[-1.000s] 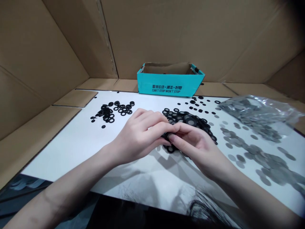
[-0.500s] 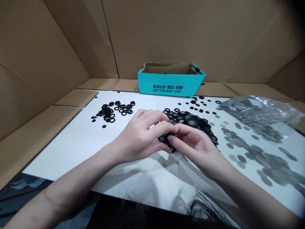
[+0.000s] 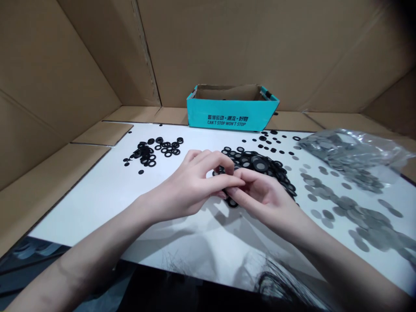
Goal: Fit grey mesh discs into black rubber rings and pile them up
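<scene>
My left hand (image 3: pixel 196 184) has curled fingers, its index fingertip touching my right hand (image 3: pixel 264 188). The right thumb and fingers are pinched together at the front edge of a pile of black rings (image 3: pixel 260 164), many with grey discs set in them. A black ring seems to be in the right pinch, mostly covered by the fingers. Whatever lies between the left thumb and fingers is hidden. Below the fingertips, one ring with a grey centre (image 3: pixel 232 202) lies on the white table (image 3: pixel 195 242).
Loose black rings (image 3: pixel 149 151) lie to the left. Grey mesh-like discs (image 3: pixel 364 214) spread over the right side, near a clear plastic bag (image 3: pixel 351 149) of more discs. A turquoise box (image 3: pixel 232 113) stands at the back, before cardboard walls (image 3: pixel 260 47). Small black pieces (image 3: pixel 273 150) are scattered behind the pile.
The left thumb has drawn back to the left and under the fingers, and the left index finger now reaches across the right thumb tip. The dark ring at the right thumb is now covered.
</scene>
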`<act>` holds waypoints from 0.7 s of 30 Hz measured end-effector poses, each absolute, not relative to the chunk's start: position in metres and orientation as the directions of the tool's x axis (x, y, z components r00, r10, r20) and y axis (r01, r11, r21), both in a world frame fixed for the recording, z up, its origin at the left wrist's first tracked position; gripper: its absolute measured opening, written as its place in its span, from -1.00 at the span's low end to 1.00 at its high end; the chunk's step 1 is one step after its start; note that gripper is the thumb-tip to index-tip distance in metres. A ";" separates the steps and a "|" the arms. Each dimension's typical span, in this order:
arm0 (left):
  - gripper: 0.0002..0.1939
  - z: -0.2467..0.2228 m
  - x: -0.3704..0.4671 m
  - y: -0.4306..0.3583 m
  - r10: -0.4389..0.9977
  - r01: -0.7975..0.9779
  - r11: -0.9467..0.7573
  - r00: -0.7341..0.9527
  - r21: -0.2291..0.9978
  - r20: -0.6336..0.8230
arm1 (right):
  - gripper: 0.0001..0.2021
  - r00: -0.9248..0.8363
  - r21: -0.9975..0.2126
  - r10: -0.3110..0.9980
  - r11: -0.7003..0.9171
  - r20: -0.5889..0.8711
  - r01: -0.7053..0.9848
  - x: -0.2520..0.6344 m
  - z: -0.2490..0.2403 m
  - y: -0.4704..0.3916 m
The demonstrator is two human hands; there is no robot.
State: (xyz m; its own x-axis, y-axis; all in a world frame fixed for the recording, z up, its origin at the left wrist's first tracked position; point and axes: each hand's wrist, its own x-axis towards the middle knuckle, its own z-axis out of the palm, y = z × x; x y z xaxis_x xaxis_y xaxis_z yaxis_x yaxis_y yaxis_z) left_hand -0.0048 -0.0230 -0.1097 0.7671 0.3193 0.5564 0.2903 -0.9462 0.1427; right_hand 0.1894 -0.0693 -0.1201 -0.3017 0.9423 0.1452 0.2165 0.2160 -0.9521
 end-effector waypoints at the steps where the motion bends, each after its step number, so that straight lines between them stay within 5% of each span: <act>1: -0.77 -0.109 -0.006 -0.022 0.327 0.289 -0.944 0.775 0.158 0.541 | -0.88 -0.297 -0.942 0.944 0.223 0.144 0.250 0.192 -0.120 -0.068; 5: -0.62 -0.105 -0.018 -0.009 0.423 0.358 -0.905 0.704 0.229 0.570 | -0.84 -0.188 -0.845 0.952 0.302 0.242 0.442 0.210 -0.111 -0.063; 10: -0.68 -0.106 -0.039 0.018 0.746 0.737 -0.622 0.457 0.263 0.485 | -0.79 -0.021 -0.668 0.892 0.353 0.451 0.655 0.243 -0.102 -0.051; 15: -0.64 -0.112 -0.057 0.040 0.951 0.971 -0.234 0.216 0.056 0.222 | -0.84 -0.047 -0.556 0.930 0.258 0.364 0.790 0.262 -0.109 -0.034; 21: -0.69 -0.128 -0.066 0.056 0.982 0.987 -0.160 0.158 0.004 0.107 | -0.78 0.048 -0.585 0.957 0.135 0.286 0.800 0.263 -0.099 -0.037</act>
